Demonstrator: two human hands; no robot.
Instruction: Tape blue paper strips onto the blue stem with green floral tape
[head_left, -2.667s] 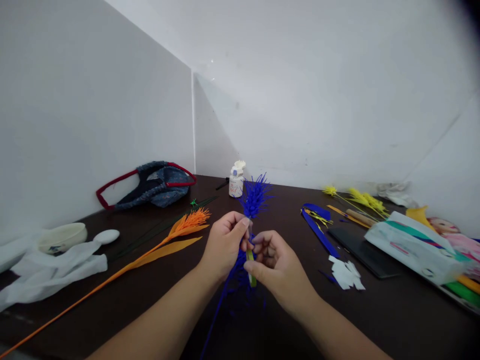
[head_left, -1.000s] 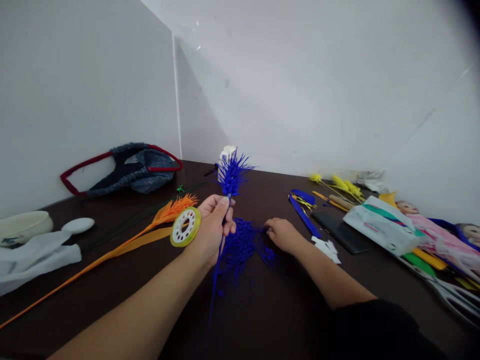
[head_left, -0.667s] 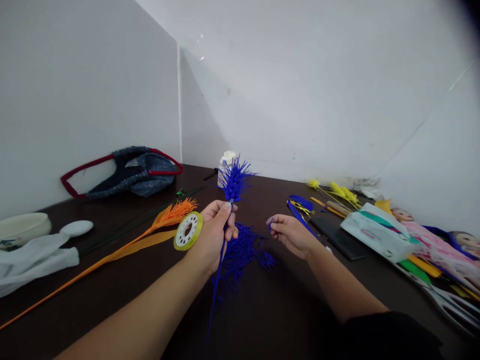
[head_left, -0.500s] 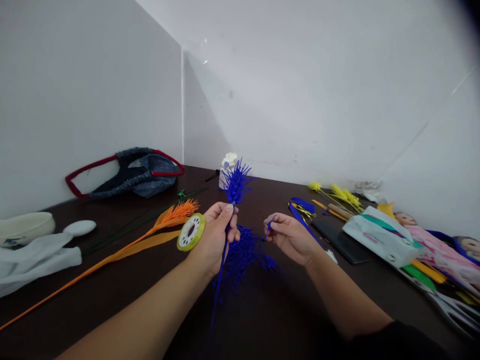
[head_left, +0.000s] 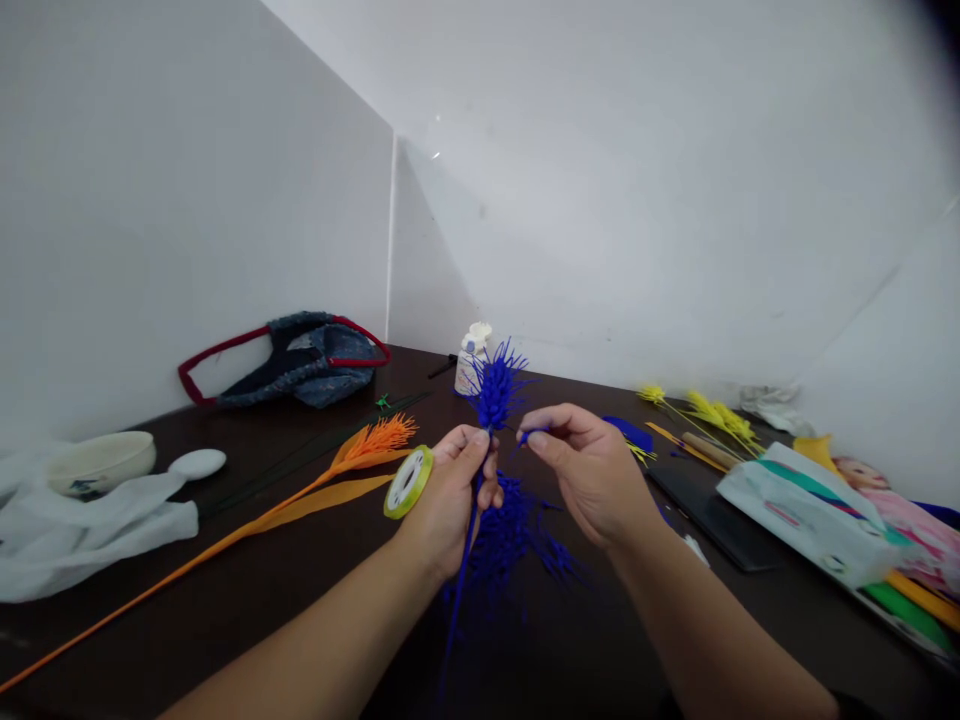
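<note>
My left hand [head_left: 459,485] pinches the stem of a blue artificial wheat ear [head_left: 498,390] just below its bristly head, which points up. A roll of yellow-green tape [head_left: 409,482] rests against the outer side of that hand; how it stays there I cannot tell. Close on the right, level with the base of the head, my right hand [head_left: 592,470] holds a small blue wheat grain piece [head_left: 527,437] between thumb and forefinger. Below both hands, a pile of loose blue bristly pieces [head_left: 506,540] lies on the dark table [head_left: 300,620].
An orange wheat stalk [head_left: 307,490] lies to the left, near a pale bowl [head_left: 105,462] and white cloth [head_left: 97,540]. Behind are a denim bag [head_left: 315,360] and a white bottle [head_left: 469,375]. Rightward lie yellow wheat ears [head_left: 712,415], a black slab [head_left: 712,520], a white packet [head_left: 810,505] and a doll [head_left: 892,500].
My right hand has moved in toward the blue wheat ear, bringing the small blue piece close to the stem. The whole view has shifted, so things sit slightly further right and lower.
</note>
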